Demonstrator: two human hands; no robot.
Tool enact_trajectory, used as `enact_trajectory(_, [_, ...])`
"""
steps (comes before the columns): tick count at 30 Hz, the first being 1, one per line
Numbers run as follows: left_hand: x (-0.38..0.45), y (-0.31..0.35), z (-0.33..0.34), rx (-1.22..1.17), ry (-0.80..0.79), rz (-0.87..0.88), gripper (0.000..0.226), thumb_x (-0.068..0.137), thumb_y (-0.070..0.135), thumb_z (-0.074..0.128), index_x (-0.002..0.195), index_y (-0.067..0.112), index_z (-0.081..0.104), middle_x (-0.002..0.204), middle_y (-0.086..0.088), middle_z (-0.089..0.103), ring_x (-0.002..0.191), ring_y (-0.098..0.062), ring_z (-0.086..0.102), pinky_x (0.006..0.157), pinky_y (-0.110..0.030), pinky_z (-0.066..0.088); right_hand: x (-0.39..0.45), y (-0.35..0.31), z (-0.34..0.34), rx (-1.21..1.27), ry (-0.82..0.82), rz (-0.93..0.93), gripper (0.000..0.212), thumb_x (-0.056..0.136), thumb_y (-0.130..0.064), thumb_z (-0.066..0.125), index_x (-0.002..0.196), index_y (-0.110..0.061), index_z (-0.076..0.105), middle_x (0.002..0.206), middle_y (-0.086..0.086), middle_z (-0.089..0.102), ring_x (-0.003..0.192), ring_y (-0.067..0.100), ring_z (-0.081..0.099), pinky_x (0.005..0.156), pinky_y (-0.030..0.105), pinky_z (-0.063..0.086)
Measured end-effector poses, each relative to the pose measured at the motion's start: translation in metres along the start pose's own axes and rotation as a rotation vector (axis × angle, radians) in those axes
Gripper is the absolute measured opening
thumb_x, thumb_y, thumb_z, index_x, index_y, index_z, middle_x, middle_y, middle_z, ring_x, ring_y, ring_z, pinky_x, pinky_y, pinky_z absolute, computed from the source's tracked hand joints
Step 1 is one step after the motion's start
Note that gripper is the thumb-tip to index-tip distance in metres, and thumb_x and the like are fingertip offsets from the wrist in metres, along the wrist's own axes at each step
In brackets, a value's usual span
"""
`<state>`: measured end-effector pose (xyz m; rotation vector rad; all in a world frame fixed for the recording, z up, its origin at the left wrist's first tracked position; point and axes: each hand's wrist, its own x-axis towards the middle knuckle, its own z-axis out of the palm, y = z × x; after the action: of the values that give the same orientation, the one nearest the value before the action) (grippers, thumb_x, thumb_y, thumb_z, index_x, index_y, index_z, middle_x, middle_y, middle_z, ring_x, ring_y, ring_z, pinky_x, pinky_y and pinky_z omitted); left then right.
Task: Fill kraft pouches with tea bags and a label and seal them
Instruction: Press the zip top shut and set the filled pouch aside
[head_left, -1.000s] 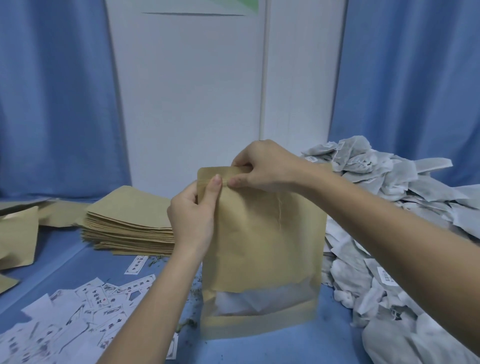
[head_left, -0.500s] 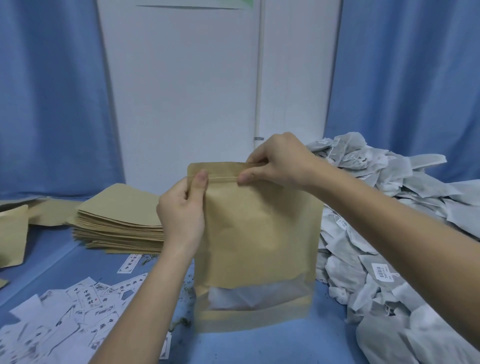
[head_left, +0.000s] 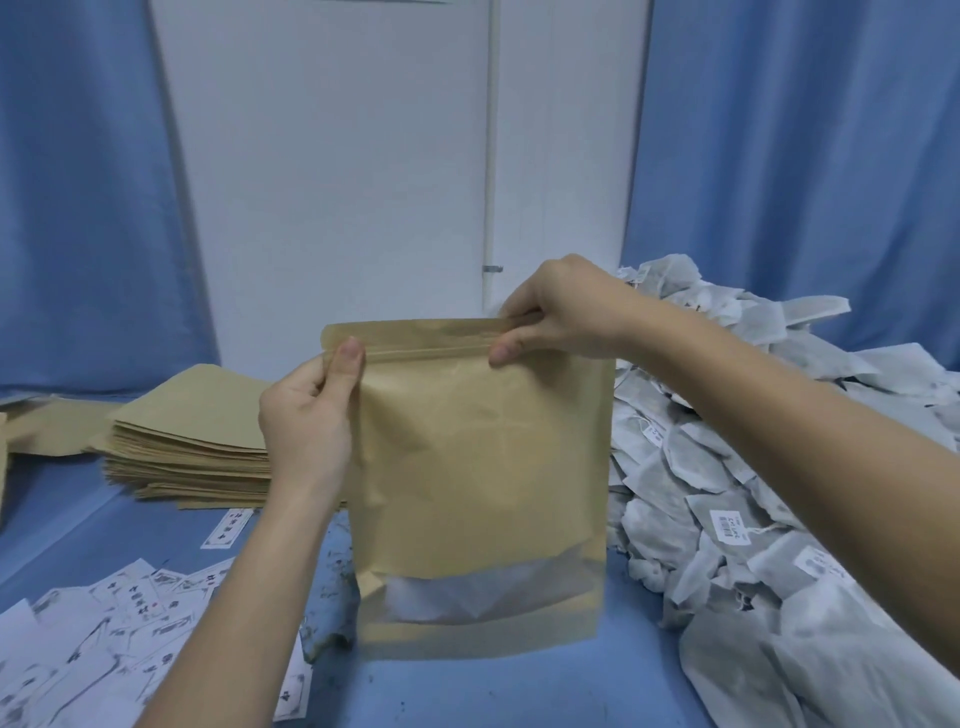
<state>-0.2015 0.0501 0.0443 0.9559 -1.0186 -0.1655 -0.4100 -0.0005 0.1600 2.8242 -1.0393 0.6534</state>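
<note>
The brown bag (head_left: 483, 467) stands up, its top strip pinched by the left hand (head_left: 311, 415) at 9 o'clock and the right hand (head_left: 561, 312) at 2 o'clock.

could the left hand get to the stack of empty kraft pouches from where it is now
Probably yes. The stack of empty pouches lies just left of the left hand, with nothing between them. But that hand is pinching the top corner of the filled pouch, so it would have to let go first.

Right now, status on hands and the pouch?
Left hand pinches kraft pouch at top left corner. Right hand pinches zip strip near top right. Pouch upright on table, nothing in the way.
</note>
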Motion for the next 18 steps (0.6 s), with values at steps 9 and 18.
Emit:
enact_trajectory(9, [0.004, 0.001, -0.005, -0.024, 0.021, -0.031, 0.05, 0.092, 0.032, 0.059, 0.058, 0.015, 0.027, 0.048, 0.016, 0.021, 0.053, -0.003, 0.02, 0.051, -0.024, 0.018, -0.016, 0.026, 0.003, -0.041, 0.144, 0.053, 0.066, 0.058, -0.068, 0.063, 0.051, -0.014, 0.027, 0.046, -0.004, 0.019, 0.048, 0.01, 0.024, 0.045, 0.022, 0.021])
enact_trajectory(18, [-0.002, -0.005, -0.012, -0.236, -0.125, -0.183, 0.036, 0.066, 0.057, 0.074, 0.069, 0.022, 0.068, 0.064, 0.013, 0.057, 0.06, -0.001, 0.05, 0.054, -0.013, 0.042, -0.027, 0.046, 0.029, 0.439, 0.481, 0.12, 0.029, 0.063, -0.05, 0.076, 0.076, -0.028, 0.062, 0.063, -0.011, 0.055, 0.056, 0.0, 0.048, 0.054, 0.01, 0.035])
